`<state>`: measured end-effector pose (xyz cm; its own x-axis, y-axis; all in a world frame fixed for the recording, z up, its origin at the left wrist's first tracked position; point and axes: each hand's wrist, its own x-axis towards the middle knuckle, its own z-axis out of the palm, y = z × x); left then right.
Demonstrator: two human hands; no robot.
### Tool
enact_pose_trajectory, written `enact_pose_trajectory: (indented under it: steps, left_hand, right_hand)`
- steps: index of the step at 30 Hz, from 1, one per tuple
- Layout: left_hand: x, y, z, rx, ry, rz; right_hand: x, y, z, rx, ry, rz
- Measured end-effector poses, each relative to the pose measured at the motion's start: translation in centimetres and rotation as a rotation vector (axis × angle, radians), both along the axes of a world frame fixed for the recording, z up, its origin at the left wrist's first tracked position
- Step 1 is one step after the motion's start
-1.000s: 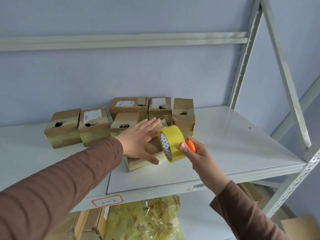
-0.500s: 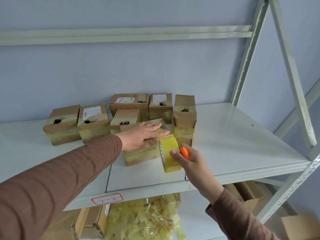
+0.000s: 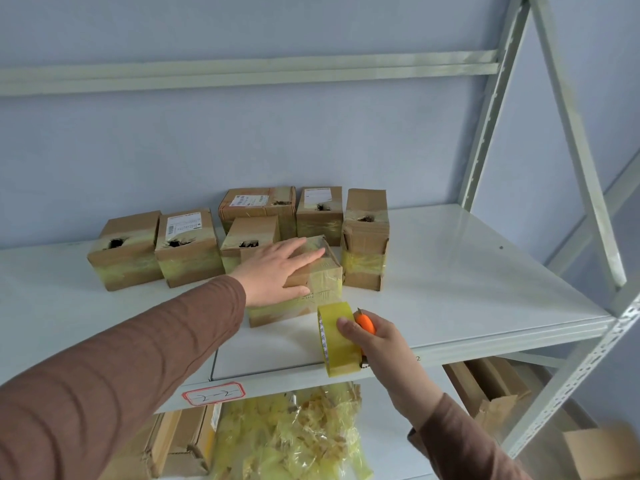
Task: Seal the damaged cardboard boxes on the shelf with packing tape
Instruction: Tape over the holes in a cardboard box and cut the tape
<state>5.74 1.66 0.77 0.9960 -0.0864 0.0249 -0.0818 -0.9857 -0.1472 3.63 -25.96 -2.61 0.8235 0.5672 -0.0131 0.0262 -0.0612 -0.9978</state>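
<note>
The left hand (image 3: 277, 268) lies flat with fingers spread and extended, palm down on the top of the front box (image 3: 313, 289), the thumb reaching over its near upper edge. The right hand (image 3: 377, 344) is curled around a roll of yellow packing tape (image 3: 337, 337), thumb pressed on the roll's outer band, and the same grip pins a small orange cutter (image 3: 366, 323) against the roll, its tip pointing up and away. The roll stands on edge, its open core facing left, just in front of the front box at the near lip of the shelf (image 3: 467, 289).

Seven cardboard boxes sit on the shelf. The front box lies with its long axis running left to right, slightly angled, glossy tape across its top and near face. Behind it are six more: two at the left (image 3: 126, 251) (image 3: 188, 247), each with a ragged dark hole in the upper front; one in the middle (image 3: 249, 237); two at the back (image 3: 258, 206) (image 3: 320, 213); and a taller upright one (image 3: 365, 240) just to the right, banded with yellowish tape.

Below the shelf lie a bag of yellow scraps (image 3: 294, 434) and more cartons (image 3: 187, 441).
</note>
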Motion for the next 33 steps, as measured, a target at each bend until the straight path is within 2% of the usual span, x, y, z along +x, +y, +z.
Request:
enact_pose_trajectory:
  steps: [3, 6, 7, 9, 12, 14, 17, 18, 20, 23, 25, 28, 29, 31, 33]
  left_hand:
    - [-0.3, -0.1, -0.1, 0.057, -0.086, 0.067]
    - [-1.0, -0.6, -0.8, 0.111, -0.324, -0.012]
    - [-1.1, -0.7, -1.1, 0.114, -0.327, -0.028]
    - [-0.9, -0.6, -0.9, 0.065, -0.180, 0.071]
    - [0.0, -0.7, 0.9, -0.117, 0.067, 0.312]
    - [0.4, -0.8, 2.4, -0.233, 0.131, 0.317]
    - [0.9, -0.7, 5.6, -0.638, 0.239, 0.276]
    - [1.0, -0.7, 6.7, -0.706, 0.270, 0.279]
    - [0.9, -1.0, 8.1, -0.694, 0.307, 0.284]
    - [0.8, -1.2, 7.7, -0.618, 0.266, 0.266]
    - [0.8, -1.5, 6.8, -0.586, 0.118, 0.236]
    - [0.5, -2.6, 4.6, -0.589, -0.208, 0.137]
    - [0.4, -2.9, 4.0, -0.605, -0.252, 0.106]
    - [-0.1, -2.9, 3.7, -0.671, -0.202, 0.058]
    - [-0.1, -2.3, 4.0, -0.580, 0.026, 0.040]
  right_hand:
    - [-0.4, -0.4, -0.3, 0.022, -0.032, 0.006]
    - [-0.6, -0.6, -0.6, 0.031, -0.065, 0.006]
    - [-0.5, -0.6, -0.7, 0.033, -0.078, 0.005]
    - [-0.4, -0.6, -0.7, 0.041, -0.090, 0.009]
    - [-0.2, -0.6, -0.8, 0.064, -0.060, 0.013]
    - [-0.1, -0.7, -0.6, 0.086, -0.051, -0.031]
    - [0.5, -0.9, 1.4, 0.202, -0.073, -0.116]
    - [0.9, -1.0, 2.4, 0.238, -0.090, -0.117]
    - [1.8, -0.9, 4.2, 0.292, -0.112, -0.084]
    - [2.8, 0.2, 6.0, 0.305, -0.123, -0.051]
    - [3.3, 0.8, 6.6, 0.307, -0.135, -0.049]
    - [3.7, 1.3, 6.7, 0.304, -0.155, -0.034]
    - [3.8, 1.4, 6.6, 0.309, -0.157, -0.030]
    - [3.8, 1.6, 6.2, 0.322, -0.151, -0.012]
    - [3.7, 1.9, 5.7, 0.320, -0.148, 0.006]
